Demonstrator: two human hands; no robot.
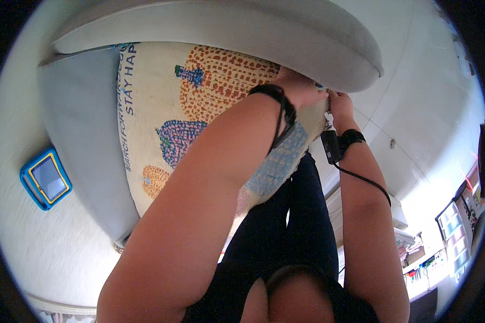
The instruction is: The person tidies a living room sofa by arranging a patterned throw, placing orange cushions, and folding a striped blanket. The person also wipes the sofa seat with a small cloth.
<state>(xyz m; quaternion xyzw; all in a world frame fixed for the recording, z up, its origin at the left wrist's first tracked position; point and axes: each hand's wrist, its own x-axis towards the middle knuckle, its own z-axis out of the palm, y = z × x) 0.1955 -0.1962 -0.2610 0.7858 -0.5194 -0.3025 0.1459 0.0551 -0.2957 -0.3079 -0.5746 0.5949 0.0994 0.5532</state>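
Note:
A cream cover (153, 80) with a fruit-like pattern and printed lettering lies over the seat of a grey sofa (85, 133). My left hand (301, 87) is at the far right corner of the seat, against the lower edge of the padded backrest (234, 32). The backrest partly hides its fingers, so its grip is unclear. Just to its right, my right hand (341, 107) pinches the cover's edge at that corner. The two hands nearly touch. Each wrist wears a black strap, and a small black device (330, 146) with a cable sits at the right one.
A tablet in a blue and yellow case (46, 177) lies left of the sofa. My dark-clad legs (283, 226) stand against the seat's front. Pale floor tiles (392, 101) extend to the right. Clear drawers (454, 238) and shelves with small items stand at the lower right.

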